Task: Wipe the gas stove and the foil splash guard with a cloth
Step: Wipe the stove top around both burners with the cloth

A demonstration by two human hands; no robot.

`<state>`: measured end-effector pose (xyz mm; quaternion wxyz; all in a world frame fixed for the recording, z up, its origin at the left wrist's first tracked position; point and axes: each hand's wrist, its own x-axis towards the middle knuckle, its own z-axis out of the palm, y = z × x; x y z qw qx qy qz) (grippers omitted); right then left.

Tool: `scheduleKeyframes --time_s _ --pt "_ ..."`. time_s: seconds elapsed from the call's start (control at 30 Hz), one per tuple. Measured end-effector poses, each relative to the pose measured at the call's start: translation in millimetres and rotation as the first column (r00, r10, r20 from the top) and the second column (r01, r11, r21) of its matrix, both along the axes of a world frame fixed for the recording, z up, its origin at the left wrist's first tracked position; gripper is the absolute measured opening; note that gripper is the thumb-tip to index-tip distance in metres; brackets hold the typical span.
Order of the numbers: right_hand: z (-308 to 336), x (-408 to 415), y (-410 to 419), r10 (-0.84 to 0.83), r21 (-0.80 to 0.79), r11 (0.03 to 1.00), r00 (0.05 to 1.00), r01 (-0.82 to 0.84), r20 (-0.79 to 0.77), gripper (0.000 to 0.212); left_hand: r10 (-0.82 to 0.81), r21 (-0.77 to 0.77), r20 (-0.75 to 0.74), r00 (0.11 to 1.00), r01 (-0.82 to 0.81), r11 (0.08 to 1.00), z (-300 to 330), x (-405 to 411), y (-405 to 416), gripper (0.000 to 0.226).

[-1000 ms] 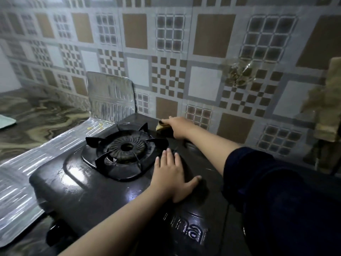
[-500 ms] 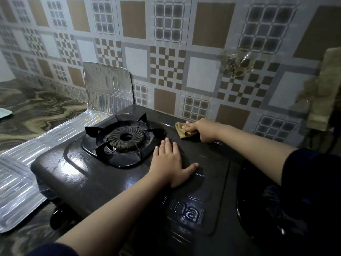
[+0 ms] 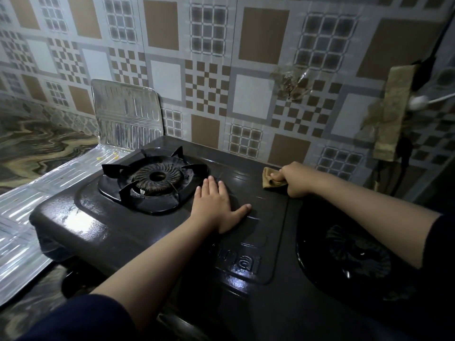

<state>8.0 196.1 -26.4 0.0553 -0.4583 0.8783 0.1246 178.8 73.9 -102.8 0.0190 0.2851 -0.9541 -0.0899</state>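
Two hands are on the gas stove (image 3: pixel 103 227), and you give each one its own job. Your left hand (image 3: pixel 216 207) lies flat just to the right of the left burner (image 3: pixel 155 179), fingers stretched out and released, holding nothing; I think you press it there so the stove does not slide while you rub. Your right hand (image 3: pixel 294 179) is further right of that burner, at the back edge of the stove near the tiled wall (image 3: pixel 246 70), with the fingers clenched around the cloth (image 3: pixel 269 178). The cloth is small, yellowish brown and bunched up, and only a folded part comes out on the left of your fist, pressed on the stove top.

The stove is black and glossy, with bright reflections on its front left corner, so it looks wet or already wiped there, but this I cannot say for sure. The foil splash guard (image 3: pixel 126 110) stands upright behind and to the left of the left burner, and more foil lies flat further left of it. It looks wrinkled, with small yellow crumbs near the fold, so I judge it is not yet cleaned
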Motion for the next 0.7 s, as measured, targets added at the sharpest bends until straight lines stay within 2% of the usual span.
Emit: scheduleKeyframes --time_s 0.1,0.3,0.43,0.53,0.6,0.7 --pt "-1 34 -5 0.033 0.012 0.999 0.992 -0.031 -0.121 0.013 0.007 -0.008 0.016 1.000 -0.007 1.000 -1 -1 0 0.105" --pt "-1 53 -1 0.058 -0.014 0.998 0.989 -0.060 -0.133 0.017 0.018 -0.003 0.022 1.000 -0.018 1.000 0 -1 1 0.105" --pt "0 65 11 0.059 -0.011 0.998 0.994 -0.060 -0.090 0.030 0.025 -0.003 0.019 1.000 -0.024 1.000 0 -2 0 0.103" --pt "-2 74 20 0.091 0.004 0.996 0.990 -0.091 -0.109 0.005 0.024 0.001 0.008 1.000 -0.024 1.000 -1 -2 -2 0.097" --pt "-4 77 28 0.092 0.009 0.996 0.990 -0.091 -0.106 0.025 0.020 -0.002 0.001 1.000 -0.020 1.000 -1 -1 -1 0.095" --pt "-3 79 38 0.127 -0.002 0.992 0.990 -0.127 -0.055 0.039 0.022 -0.002 -0.006 1.000 -0.022 1.000 -1 -2 0 0.094"
